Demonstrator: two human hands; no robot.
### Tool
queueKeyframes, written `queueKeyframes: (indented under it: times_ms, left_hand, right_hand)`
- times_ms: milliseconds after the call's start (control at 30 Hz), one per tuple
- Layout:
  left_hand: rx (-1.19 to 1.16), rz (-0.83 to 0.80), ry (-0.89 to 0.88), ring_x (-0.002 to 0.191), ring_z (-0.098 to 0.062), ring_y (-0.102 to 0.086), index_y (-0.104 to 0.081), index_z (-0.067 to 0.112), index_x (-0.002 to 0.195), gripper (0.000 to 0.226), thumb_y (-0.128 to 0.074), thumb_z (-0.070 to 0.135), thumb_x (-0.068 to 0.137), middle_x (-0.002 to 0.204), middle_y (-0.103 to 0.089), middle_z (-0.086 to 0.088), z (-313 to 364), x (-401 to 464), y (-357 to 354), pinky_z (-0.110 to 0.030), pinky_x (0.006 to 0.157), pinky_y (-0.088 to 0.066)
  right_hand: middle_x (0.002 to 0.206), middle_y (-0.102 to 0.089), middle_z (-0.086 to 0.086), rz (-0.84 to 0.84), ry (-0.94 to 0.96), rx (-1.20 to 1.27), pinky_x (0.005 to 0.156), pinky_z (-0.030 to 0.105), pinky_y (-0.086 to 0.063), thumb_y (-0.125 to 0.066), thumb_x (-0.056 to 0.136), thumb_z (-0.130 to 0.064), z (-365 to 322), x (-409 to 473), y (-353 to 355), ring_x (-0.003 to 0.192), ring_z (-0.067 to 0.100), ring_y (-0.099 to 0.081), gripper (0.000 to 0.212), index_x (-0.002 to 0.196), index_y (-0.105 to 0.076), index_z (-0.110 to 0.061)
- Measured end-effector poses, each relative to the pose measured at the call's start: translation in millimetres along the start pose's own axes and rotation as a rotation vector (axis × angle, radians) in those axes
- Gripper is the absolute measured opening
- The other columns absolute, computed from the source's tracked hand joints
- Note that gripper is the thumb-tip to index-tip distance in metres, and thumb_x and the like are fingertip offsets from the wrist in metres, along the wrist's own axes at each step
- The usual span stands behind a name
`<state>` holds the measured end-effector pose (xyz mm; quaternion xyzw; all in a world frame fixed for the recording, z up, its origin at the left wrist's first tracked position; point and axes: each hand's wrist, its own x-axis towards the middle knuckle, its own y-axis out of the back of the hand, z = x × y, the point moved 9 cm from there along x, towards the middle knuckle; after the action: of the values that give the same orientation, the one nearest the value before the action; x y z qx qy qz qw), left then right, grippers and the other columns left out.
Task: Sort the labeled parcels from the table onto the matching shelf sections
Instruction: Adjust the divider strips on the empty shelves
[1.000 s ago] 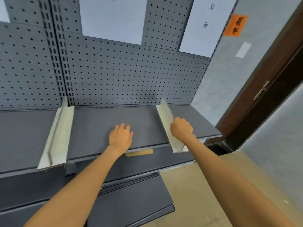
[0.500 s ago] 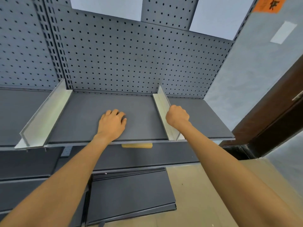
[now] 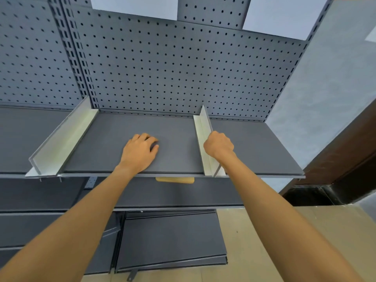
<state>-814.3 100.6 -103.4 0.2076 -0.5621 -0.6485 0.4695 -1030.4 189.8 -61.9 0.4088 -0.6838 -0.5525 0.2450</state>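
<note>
The left hand [image 3: 140,152] rests palm down on the grey shelf [image 3: 114,139], fingers loosely bent with the tips touching the surface, holding nothing. The right hand [image 3: 218,145] is curled into a fist against the right divider [image 3: 201,127], its fingers wrapped over the divider's upright edge. The two hands are well apart, both within or at the border of the middle section. A left divider [image 3: 65,139] marks that section's other side. Behind stands a perforated back panel [image 3: 183,74] with white paper sheets [image 3: 134,7] fixed near its top. Just under the shelf's front edge, a tan object [image 3: 175,180] pokes out from the lower shelf. No parcel can be made out; loose grey shelf boards [image 3: 173,241] lie on the floor below
</note>
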Motion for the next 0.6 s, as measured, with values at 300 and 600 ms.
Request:
queueKeyframes:
  times_ms: [300,600]
  left_hand:
    - [0.017,-0.058,0.027,0.123,-0.025,-0.044,-0.056,0.019,0.131,0.038,-0.041,0.035,0.1,0.133,-0.051,-0.002,-1,-1,0,-0.038,0.101,-0.037]
    - [0.021,-0.22,0.039,0.121,-0.03,-0.049,-0.053,0.011,0.132,0.037,-0.042,0.029,0.101,0.134,-0.053,-0.01,-6,0,52,-0.044,0.097,-0.045]
  right_hand:
    - [0.067,-0.044,0.002,0.006,-0.012,-0.036,0.048,0.025,-0.032,-0.044,0.089,-0.001,-2,7,-5,0.065,0.021,-0.048,0.025,0.066,-0.04,-0.011]
    - [0.121,-0.055,0.015,0.12,0.042,-0.096,0.08,0.038,-0.045,-0.05,0.092,-0.011,-52,-11,39,0.118,0.033,-0.047,0.034,0.124,-0.046,-0.002]
